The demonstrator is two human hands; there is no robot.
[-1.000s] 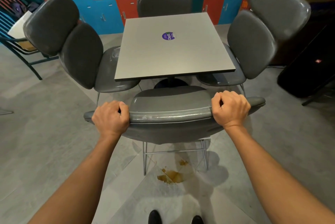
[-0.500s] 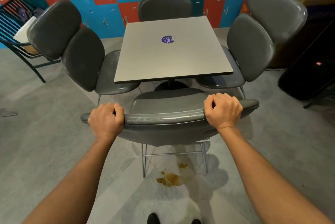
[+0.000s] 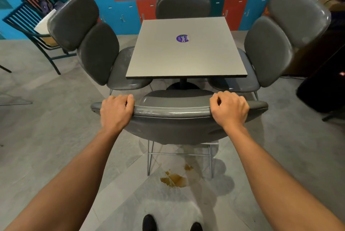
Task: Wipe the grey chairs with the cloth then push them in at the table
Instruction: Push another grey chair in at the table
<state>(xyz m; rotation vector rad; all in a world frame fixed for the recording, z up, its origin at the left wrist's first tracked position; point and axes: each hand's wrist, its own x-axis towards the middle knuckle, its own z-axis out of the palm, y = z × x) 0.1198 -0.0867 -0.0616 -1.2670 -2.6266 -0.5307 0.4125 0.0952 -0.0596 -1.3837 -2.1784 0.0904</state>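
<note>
Over on the near side of the table (image 3: 186, 57), left hand (image 3: 115, 111) and right hand (image 3: 230, 110) both curl tight over the top edge of the closest grey chair (image 3: 173, 124), arms stretched forward, with a purple "ClayG" sticker (image 3: 182, 38) on the tabletop.

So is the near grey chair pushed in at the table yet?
Not fully: near chair seat front stops short of the table edge, both hands gripping its backrest.
</note>
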